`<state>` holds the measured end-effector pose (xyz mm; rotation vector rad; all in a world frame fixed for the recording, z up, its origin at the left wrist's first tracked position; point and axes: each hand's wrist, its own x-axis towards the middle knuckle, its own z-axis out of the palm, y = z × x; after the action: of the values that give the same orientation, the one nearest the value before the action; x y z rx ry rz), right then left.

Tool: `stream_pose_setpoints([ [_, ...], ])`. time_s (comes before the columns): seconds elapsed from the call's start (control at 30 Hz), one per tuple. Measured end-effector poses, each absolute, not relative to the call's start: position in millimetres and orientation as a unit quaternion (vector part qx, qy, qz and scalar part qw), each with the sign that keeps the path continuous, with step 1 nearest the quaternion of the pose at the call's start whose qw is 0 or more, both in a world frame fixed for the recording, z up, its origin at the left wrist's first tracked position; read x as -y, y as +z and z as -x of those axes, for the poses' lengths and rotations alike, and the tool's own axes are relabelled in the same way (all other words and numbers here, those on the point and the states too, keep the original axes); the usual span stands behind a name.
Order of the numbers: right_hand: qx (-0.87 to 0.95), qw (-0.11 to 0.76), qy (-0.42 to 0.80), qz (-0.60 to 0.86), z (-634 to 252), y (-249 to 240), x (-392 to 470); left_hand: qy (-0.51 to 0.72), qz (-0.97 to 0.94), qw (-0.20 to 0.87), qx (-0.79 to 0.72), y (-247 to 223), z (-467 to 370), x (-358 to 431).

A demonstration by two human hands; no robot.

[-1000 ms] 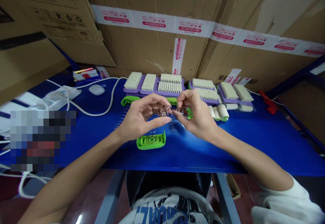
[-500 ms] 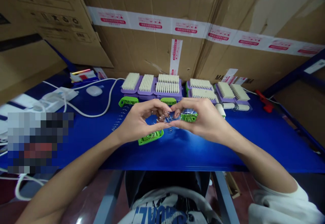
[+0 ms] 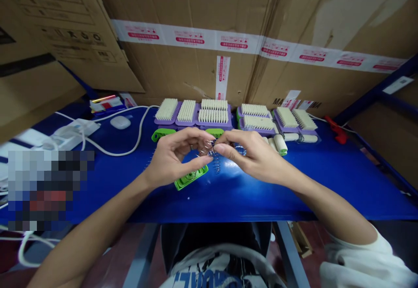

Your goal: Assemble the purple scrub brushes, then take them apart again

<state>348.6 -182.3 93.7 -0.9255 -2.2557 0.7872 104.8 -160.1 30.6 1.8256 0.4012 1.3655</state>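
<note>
In the head view, the person's two hands meet above a blue table (image 3: 277,196), near its middle. The left hand (image 3: 178,159) curls around a small tangle of wire springs (image 3: 206,147), its thumb set below the fingers with a narrow gap that the coils fill. The right hand (image 3: 251,150) has its thumb and forefinger drawn nearly together, pinching at the right edge of the same tangle. How many springs are held cannot be told.

Just below the fingertips, a loose spring (image 3: 217,164) lies on the table. A green tray-shaped part (image 3: 192,177) lies tilted near it, partly covered by the left hand. Behind the hands are two green handles (image 3: 163,133) (image 3: 214,133), the right one partly hidden by the fingers.

Along the back stands a row of purple brushes (image 3: 213,116) with cream bristles facing up. White rollers (image 3: 280,144) lie beyond the right hand, near the brushes. Well off to the left are a white mouse (image 3: 120,122), a cable (image 3: 139,133) and a power strip (image 3: 70,131). A cardboard sheet (image 3: 183,0) rises behind everything.
</note>
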Motion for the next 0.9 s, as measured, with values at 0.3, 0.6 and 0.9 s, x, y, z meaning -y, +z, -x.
stream_pose_setpoints([
  [0.3,0.843,0.405,0.205,0.289,-347.2,73.4,179.1,0.536,-0.715,0.404,-0.195,29.4,-105.1,158.3],
  [0.6,0.835,0.331,0.286,0.334,-346.6,80.3,185.5,0.543,-0.721,0.377,-0.207,26.3,-106.8,155.9],
  [0.9,0.807,0.31,0.319,0.389,-348.7,85.3,178.0,0.529,-0.763,0.331,-0.17,27.5,-107.6,155.6],
])
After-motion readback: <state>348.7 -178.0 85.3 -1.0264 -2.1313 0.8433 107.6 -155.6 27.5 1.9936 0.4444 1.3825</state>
